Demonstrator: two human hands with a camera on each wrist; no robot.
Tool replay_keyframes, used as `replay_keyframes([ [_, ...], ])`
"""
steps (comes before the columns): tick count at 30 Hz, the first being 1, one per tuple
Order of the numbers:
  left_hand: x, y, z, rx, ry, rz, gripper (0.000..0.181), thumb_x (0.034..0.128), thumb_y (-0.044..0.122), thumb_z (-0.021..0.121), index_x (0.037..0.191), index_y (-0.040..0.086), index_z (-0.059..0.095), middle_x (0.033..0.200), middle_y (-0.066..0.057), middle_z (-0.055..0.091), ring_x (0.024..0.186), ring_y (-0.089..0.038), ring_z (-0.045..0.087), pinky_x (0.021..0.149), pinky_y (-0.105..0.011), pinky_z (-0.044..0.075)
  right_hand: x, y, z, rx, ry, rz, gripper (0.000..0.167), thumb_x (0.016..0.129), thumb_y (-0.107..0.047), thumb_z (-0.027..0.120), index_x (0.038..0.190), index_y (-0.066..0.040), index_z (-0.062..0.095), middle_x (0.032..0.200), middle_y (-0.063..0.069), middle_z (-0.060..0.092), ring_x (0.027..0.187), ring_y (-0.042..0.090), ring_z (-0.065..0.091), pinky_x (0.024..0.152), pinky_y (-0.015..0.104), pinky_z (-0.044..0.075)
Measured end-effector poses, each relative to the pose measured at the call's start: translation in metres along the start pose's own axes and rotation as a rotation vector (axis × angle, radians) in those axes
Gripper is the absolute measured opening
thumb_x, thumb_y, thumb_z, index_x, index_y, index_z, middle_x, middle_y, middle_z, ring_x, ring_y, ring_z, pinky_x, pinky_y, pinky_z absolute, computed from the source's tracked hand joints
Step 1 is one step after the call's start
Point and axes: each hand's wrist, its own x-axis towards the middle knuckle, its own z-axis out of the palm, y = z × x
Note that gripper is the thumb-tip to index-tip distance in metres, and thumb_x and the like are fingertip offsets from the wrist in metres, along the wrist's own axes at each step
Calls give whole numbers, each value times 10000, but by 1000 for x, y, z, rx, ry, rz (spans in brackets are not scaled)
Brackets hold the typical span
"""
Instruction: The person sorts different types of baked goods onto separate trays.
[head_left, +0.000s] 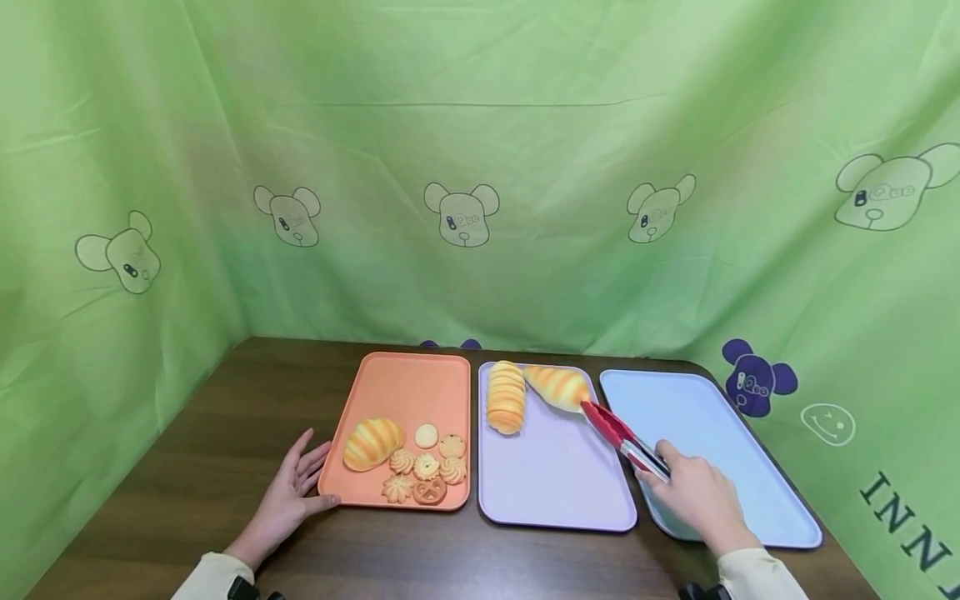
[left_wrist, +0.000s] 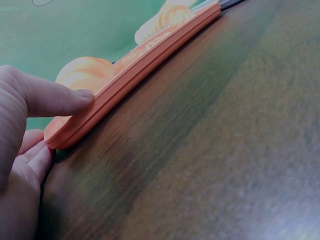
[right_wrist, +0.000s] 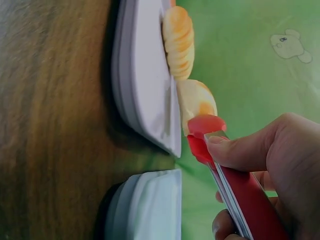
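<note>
Presently, the right grip [head_left: 697, 493] is holding red tongs [head_left: 609, 426], tips touching tapered bread [head_left: 558, 387] at the frame's lower right-centre; the left grip [head_left: 288, 490], fingers extended, is contacting the orange tray [head_left: 412, 385].

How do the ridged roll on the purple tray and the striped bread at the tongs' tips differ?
The ridged roll is fairly even in width; the striped bread tapers toward one end. In the head view, the ridged roll lies front to back, while the striped bread slants sideways. The tongs meet the striped bread's wide end, not the ridged roll. Both are pale yellow and golden brown.
</note>
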Motion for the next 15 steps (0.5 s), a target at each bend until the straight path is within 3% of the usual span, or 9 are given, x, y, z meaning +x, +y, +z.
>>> replay_keyframes([
  [7, 1, -1, 0, 13, 8, -32, 1095, 734, -210, 736, 1558, -56, 32, 1486, -391, 317, 1228, 9, 462, 942, -116, 419, 1, 4, 4, -14, -43, -7, 306, 870, -302, 720, 945, -82, 522, 671, 71, 537, 561, 281, 508, 437, 441, 399],
  [13, 3, 1, 1, 25, 5, -50, 1098, 736, -213, 735, 1559, -51, 26, 1495, -377, 317, 1365, -396, 344, 945, -117, 413, 1, 5, 5, -19, -48, -10, 301, 865, -300, 728, 936, -94, 520, 663, 67, 530, 554, 278, 498, 434, 443, 392],
  [15, 2, 1, 1, 24, 8, -50, 1102, 734, -219, 733, 1558, -53, 22, 1495, -377, 318, 1367, -456, 305, 945, -117, 410, 3, 5, 4, -25, -54, -11, 304, 865, -307, 728, 952, -94, 529, 674, 75, 548, 559, 285, 511, 437, 451, 401],
])
